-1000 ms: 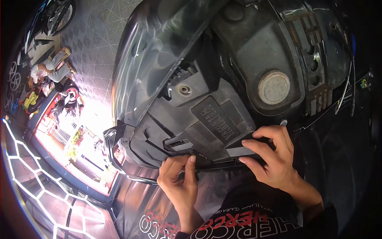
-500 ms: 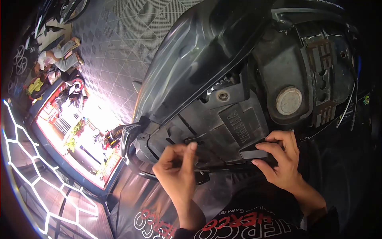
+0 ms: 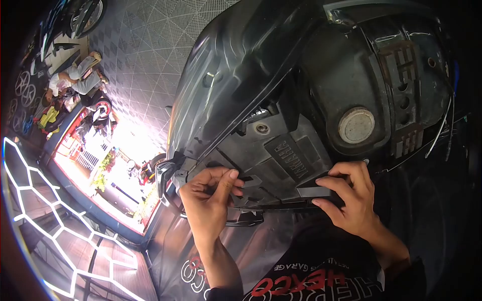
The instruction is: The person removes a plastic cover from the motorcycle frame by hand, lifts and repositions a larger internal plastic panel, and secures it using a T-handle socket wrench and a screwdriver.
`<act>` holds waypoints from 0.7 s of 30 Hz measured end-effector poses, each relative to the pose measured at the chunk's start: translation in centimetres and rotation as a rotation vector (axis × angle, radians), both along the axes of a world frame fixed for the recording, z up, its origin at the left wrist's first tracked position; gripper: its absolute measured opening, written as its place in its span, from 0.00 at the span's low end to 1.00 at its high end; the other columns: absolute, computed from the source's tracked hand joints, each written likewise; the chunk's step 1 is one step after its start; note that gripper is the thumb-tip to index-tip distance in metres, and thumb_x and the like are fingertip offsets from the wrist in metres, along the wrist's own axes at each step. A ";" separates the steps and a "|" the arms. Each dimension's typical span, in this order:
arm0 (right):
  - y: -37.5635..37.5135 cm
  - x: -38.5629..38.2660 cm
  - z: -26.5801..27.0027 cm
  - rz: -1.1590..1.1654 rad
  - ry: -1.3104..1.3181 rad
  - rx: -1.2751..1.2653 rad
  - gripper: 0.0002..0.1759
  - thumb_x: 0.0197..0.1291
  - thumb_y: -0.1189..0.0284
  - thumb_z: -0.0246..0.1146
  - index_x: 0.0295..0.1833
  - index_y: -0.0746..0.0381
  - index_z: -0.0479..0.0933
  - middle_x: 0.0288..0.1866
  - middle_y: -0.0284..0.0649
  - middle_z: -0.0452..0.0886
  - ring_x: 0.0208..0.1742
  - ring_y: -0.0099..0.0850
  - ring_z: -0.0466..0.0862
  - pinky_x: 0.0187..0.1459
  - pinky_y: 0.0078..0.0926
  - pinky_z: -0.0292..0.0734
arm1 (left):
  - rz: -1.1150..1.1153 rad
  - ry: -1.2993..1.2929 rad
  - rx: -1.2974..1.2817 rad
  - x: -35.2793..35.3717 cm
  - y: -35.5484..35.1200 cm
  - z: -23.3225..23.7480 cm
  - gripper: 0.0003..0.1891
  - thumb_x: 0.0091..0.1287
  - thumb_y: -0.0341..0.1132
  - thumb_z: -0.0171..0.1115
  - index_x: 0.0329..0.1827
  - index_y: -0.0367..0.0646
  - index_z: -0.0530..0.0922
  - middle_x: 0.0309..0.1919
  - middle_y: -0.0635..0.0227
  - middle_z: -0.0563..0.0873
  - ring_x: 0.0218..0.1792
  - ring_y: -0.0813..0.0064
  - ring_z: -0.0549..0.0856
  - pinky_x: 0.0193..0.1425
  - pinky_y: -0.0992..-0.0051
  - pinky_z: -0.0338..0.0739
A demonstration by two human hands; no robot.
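Note:
My left hand [image 3: 212, 200] is closed, thumb pressed to the curled fingers, over the left part of a black plastic cover [image 3: 236, 145] on a scooter. I cannot tell what, if anything, sits in that pinch. Raised YAMAHA lettering [image 3: 288, 156] marks the cover's middle. At the cover's lower right edge, my right hand [image 3: 354, 198] has thumb and fingers around one end of a flat, dark rectangular piece [image 3: 314, 192]. Its other end lies over the cover, just below the lettering. A round bolt hole [image 3: 261, 129] shows higher on the cover.
Right of the cover are a round, pale fuel cap [image 3: 356, 125] and a rusty bracket [image 3: 404, 65]. Glossy black bodywork [image 3: 231, 65] rises beyond it. Loose wires [image 3: 442, 128] hang at the right. On the tiled floor [image 3: 145, 50], a person [image 3: 75, 78] sits far off.
My left hand has turned, its fingertips now pointing more to the right and lying closer over the cover. My right hand keeps its grip on the piece. The whole view has shifted slightly.

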State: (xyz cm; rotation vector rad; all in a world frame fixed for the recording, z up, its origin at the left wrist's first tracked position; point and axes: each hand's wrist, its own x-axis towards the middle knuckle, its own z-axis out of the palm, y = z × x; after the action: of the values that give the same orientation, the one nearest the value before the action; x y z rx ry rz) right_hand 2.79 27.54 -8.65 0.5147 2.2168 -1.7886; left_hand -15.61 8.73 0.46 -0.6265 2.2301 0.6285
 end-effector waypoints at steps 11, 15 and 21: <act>0.2 -0.1 0.0 -0.015 0.013 -0.015 0.20 0.55 0.62 0.81 0.51 0.56 0.87 0.51 0.36 0.80 0.49 0.39 0.81 0.46 0.37 0.79 | -0.053 0.062 -0.034 0.4 0.5 -0.4 0.07 0.76 0.29 0.71 0.42 0.35 0.83 0.27 0.65 0.89 0.25 0.80 0.86 0.27 0.81 0.75; 0.2 0.0 0.2 -0.005 0.071 0.019 0.19 0.59 0.62 0.79 0.52 0.56 0.87 0.53 0.36 0.80 0.50 0.39 0.81 0.49 0.37 0.80 | -0.219 0.295 -0.043 3.2 -0.7 -1.5 0.09 0.77 0.31 0.71 0.42 0.38 0.79 0.23 0.71 0.84 0.22 0.82 0.82 0.25 0.80 0.72; 0.8 0.7 1.3 0.010 0.138 0.012 0.20 0.62 0.67 0.77 0.58 0.58 0.84 0.58 0.39 0.81 0.58 0.44 0.83 0.58 0.40 0.80 | -0.705 0.727 -0.160 10.3 -0.4 -3.4 0.28 0.72 0.32 0.72 0.75 0.38 0.78 0.69 0.49 0.78 0.61 0.50 0.80 0.68 0.55 0.73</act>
State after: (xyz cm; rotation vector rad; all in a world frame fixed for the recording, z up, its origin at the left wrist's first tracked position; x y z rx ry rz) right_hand 3.51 28.30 -7.38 0.3926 2.3177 -1.8590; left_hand -5.31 8.32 -2.96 0.4111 2.9387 0.3257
